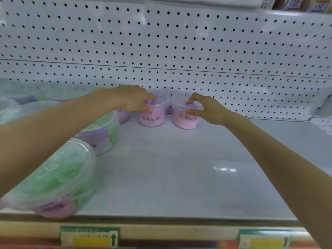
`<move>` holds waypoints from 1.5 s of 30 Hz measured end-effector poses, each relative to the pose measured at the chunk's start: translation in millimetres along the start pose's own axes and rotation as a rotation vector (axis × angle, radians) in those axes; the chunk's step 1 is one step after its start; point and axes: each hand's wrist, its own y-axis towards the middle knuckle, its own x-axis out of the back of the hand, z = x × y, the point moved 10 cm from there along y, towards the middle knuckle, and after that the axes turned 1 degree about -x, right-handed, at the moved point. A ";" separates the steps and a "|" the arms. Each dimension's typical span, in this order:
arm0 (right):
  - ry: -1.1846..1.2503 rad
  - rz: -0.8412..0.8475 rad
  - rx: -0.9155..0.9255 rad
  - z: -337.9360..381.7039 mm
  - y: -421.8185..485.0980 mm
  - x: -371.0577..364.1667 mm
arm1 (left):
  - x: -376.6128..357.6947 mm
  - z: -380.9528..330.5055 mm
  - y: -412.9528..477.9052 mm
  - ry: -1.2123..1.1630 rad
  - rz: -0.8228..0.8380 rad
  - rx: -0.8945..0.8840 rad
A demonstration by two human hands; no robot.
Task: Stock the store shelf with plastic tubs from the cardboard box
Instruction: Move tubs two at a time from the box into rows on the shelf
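The left hand (129, 99) grips the left tub (152, 119) from above: its fingers (151, 96) curl over the lid and the thumb presses the front wall just under the rim. The right hand (208, 110) holds the right tub (183, 124) the same way, forefinger on the lid and thumb on the near side. Both pink tubs stand upright on the shelf (179, 168), directly under the fingertips, with a small gap between them.

Just beyond the fingertips rises the pegboard (179, 42). The tubs sit close to it, so I judge they are being set at the back of the row, leaving the bare shelf nearer the wrists free for later ones. A top grip suits this, since the tubs can be lowered and squared without knocking a neighbour. Their printed sides face the aisle, probably so shoppers can read them.

Each front reads 洗衣凝球; the right thumb hides part of the right tub's characters. A third pink tub (123, 116) peeks out below the left palm, its print mostly covered. Larger green tubs (53, 177) sit to the left of the left forearm, with blurred labels. Price tags (89, 237) on the shelf edge, below the wrists, show green arrows and yellow bands, but their text is unreadable.

The cardboard box is out of view.
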 end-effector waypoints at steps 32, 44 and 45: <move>-0.726 -0.367 -0.297 -123.0 -425.8 119.5 | 15.5 -427.0 -123.3 -0.285 -0.571 -0.452; -0.348 -0.422 -1.000 -250.4 -756.8 -31.5 | -220.9 -683.9 -257.7 -0.569 -0.115 -0.541; -0.344 -0.417 -1.027 -253.7 -768.3 -38.9 | -226.6 -692.9 -264.1 -0.577 -0.099 -0.568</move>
